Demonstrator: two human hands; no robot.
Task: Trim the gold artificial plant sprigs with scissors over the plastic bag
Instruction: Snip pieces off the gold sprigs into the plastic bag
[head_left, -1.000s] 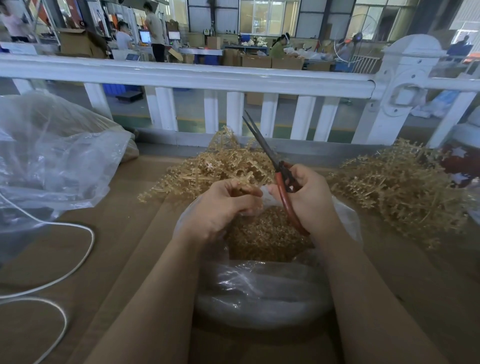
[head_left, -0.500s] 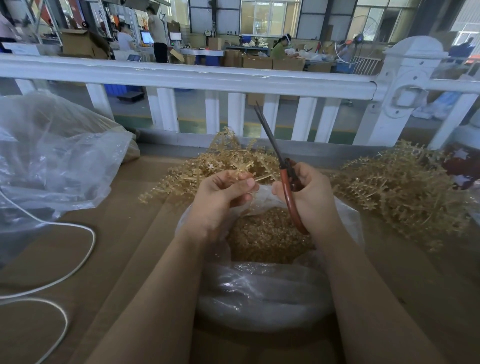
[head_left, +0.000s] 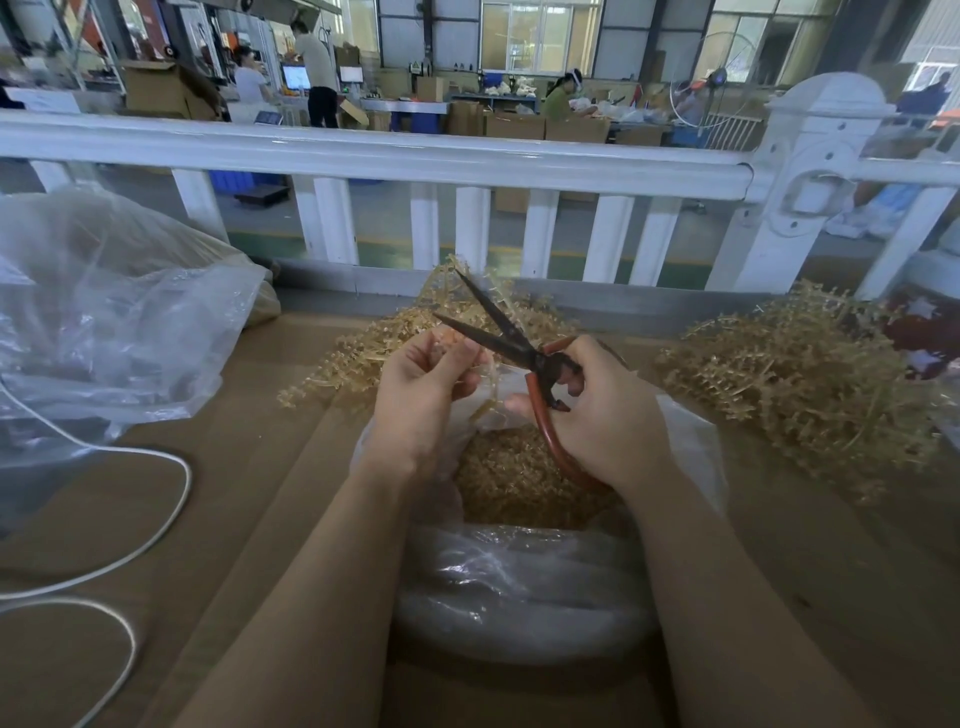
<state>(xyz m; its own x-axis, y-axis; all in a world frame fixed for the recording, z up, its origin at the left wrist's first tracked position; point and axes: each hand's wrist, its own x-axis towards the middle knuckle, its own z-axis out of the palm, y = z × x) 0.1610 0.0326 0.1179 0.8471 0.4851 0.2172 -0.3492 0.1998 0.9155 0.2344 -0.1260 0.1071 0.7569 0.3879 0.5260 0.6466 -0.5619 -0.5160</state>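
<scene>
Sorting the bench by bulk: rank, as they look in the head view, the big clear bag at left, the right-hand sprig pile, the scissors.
1. Big clear bag, though its nearness and the frame edge cutting it off make this unsure.
2. Right-hand sprig pile.
3. Scissors, clearly smallest; right hand hides part.

- I note the dark-bladed, red-handled scissors (head_left: 524, 358) now gape open; earlier the blades were closed and pointed up.
- The left hand (head_left: 423, 395) has risen, pinching a gold plastic sprig (head_left: 485, 400) beside the lower blade.
</scene>
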